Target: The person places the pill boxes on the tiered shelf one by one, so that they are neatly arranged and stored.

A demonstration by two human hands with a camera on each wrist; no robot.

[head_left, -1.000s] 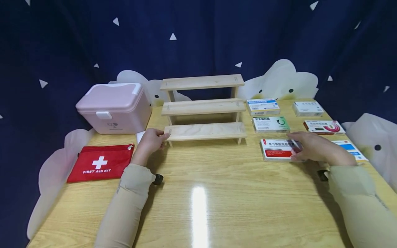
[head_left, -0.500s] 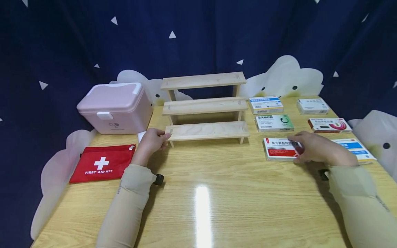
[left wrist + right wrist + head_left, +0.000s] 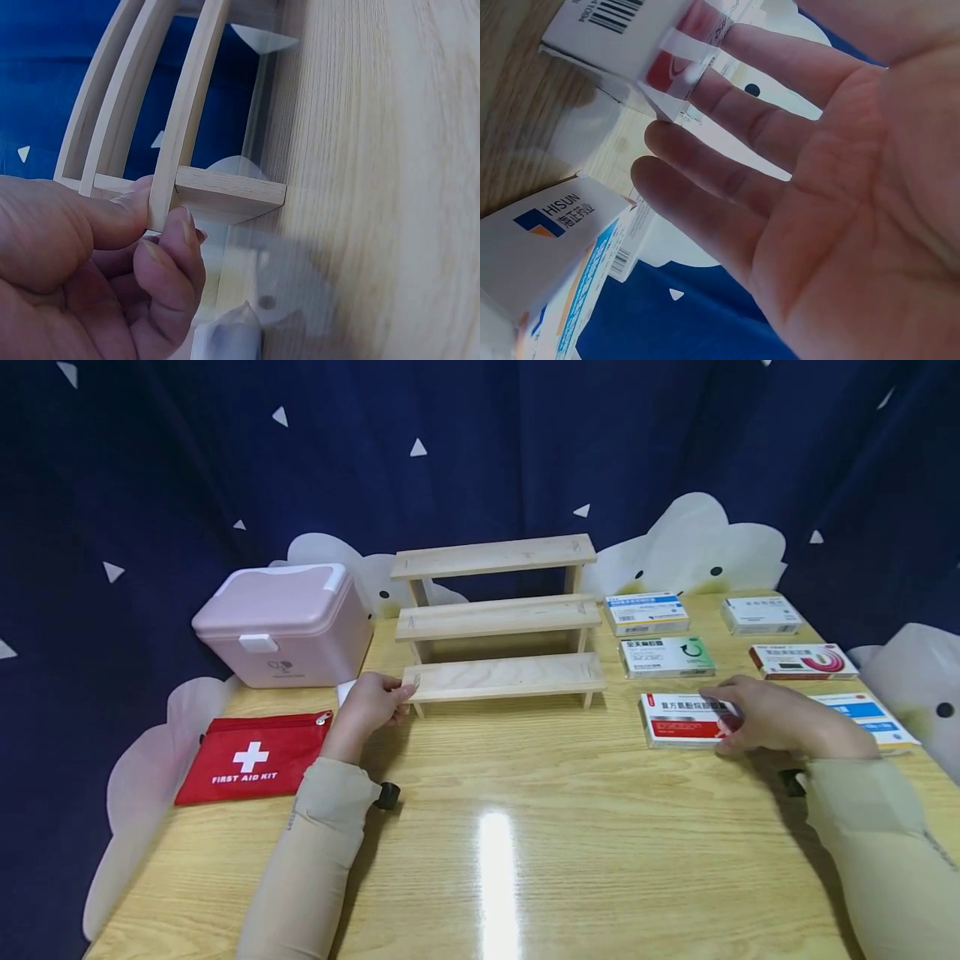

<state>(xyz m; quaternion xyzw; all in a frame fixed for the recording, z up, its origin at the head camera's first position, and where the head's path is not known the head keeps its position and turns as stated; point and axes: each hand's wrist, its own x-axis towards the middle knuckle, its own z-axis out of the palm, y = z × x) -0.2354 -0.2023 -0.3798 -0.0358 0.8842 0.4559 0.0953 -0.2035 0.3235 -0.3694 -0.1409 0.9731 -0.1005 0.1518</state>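
Observation:
In the head view, my left hand (image 3: pixel 371 706) holds the left end of the lowest step of a three-tier wooden display shelf (image 3: pixel 510 677). The left wrist view shows the thumb and fingers pinching that board end (image 3: pixel 166 169). Over at the right, my right hand (image 3: pixel 768 718) grips the right end of a red-and-white medicine box (image 3: pixel 678 727), thumb on its near side and index finger on its far side. In the right wrist view, fingertips meet the medicine box (image 3: pixel 592 56), while the ring and little fingers (image 3: pixel 697 172) stretch out free of it.
Several other medicine boxes lie beyond and beside the right hand, including a green-and-white one (image 3: pixel 667 657) and a blue-and-white one (image 3: pixel 866 720). At left stand a pink lidded case (image 3: pixel 281 627) and a red first aid pouch (image 3: pixel 258 760). A dark blue curtain (image 3: pixel 487 452) hangs behind.
The head view has shifted slightly, so the scene sits a little further right. Both hands stay where they were, at the shelf end and the red-and-white medicine box.

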